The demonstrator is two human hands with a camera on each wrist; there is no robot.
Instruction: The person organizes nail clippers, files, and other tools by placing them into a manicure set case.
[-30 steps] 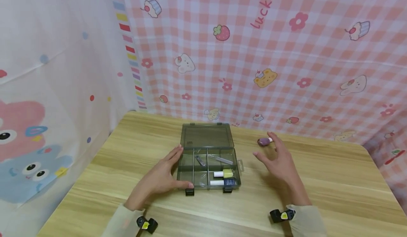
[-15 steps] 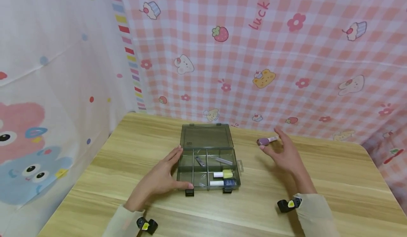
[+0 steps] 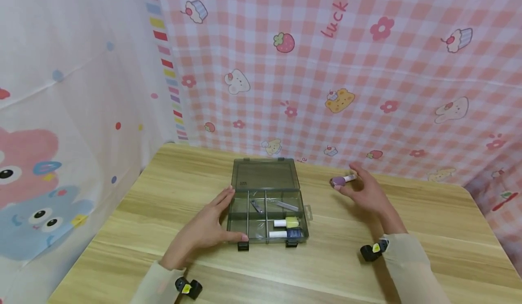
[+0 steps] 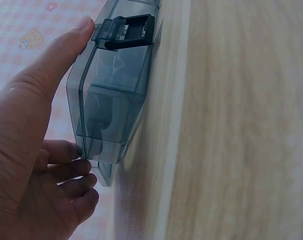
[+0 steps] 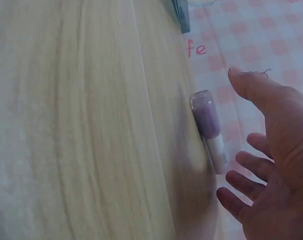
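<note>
A smoky translucent divided storage box (image 3: 265, 172) lies with its lid flipped back on the table. My left hand (image 3: 205, 224) holds its left side, thumb on the front rim and fingers along the side. Inside, a yellow nail polish bottle (image 3: 292, 223) and a dark blue one (image 3: 294, 234) lie at the front right. Behind them are nail clippers (image 3: 257, 206) and a slim silvery strip (image 3: 287, 205). Over at the right, a purple nail polish bottle (image 3: 338, 181) with a white cap lies on its side. My right hand (image 3: 369, 194) hovers around it, with thumb and fingers spread apart in the right wrist view.
Black latches (image 3: 243, 246) stick out from the box front. A hanging tab (image 3: 308, 212) juts from its right side. The wooden table (image 3: 432, 231) ends at a pink checked cloth (image 3: 326, 68) behind, with a white patterned cloth (image 3: 89, 91) at the left.
My right hand has shifted a little right, its thumb now by the lower end of the purple nail polish bottle. The left hand and the box stay put.
</note>
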